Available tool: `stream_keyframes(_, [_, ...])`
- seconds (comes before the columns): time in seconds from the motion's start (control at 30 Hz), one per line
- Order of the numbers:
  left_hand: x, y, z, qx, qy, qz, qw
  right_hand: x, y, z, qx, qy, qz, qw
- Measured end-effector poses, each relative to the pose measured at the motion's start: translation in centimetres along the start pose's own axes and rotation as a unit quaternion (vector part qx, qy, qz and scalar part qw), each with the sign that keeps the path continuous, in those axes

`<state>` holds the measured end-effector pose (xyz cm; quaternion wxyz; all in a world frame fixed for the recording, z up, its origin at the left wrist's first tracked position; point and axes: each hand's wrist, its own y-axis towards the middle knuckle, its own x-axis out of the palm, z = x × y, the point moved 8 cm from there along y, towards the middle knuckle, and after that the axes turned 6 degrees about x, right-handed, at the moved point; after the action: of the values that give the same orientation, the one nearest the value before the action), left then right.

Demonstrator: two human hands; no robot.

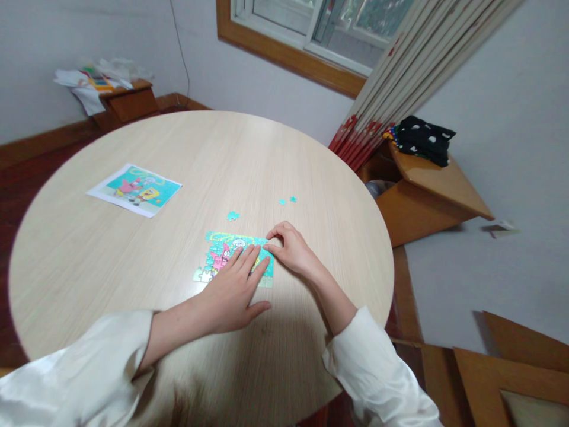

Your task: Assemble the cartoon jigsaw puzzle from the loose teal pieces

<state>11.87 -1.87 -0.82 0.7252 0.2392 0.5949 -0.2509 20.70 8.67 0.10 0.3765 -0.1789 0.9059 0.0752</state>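
Note:
A partly joined jigsaw puzzle (214,251) with pink and yellow cartoon figures on turquoise lies on the round table. Spread flat across its middle and lower part, my left hand (235,290) covers some of the picture, fingers apart. At the puzzle's top right corner, my right hand (288,248) pinches a small turquoise puzzle piece (265,241) between thumb and forefinger, mostly hidden by the fingertips. The puzzle's left edge is uneven. Beyond it lie a few joined loose pieces (233,216) and two single pieces, one puzzle piece (282,202) beside another (293,199).
A printed sheet (141,190) with the same cartoon picture lies on the left of the table (200,154). Past the table's right edge stands a wooden stool (438,196) with black patterned cloth (424,139) on it. Papers (91,89) rest on another stool at the back left.

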Motion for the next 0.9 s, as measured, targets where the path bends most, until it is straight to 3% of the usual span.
stream_keyframes(0.9, [-0.11, 0.02, -0.24, -0.007, -0.013, 0.0, 1.0, -0.65, -0.17, -0.31, 0.006, 0.044, 0.004, 0.999])
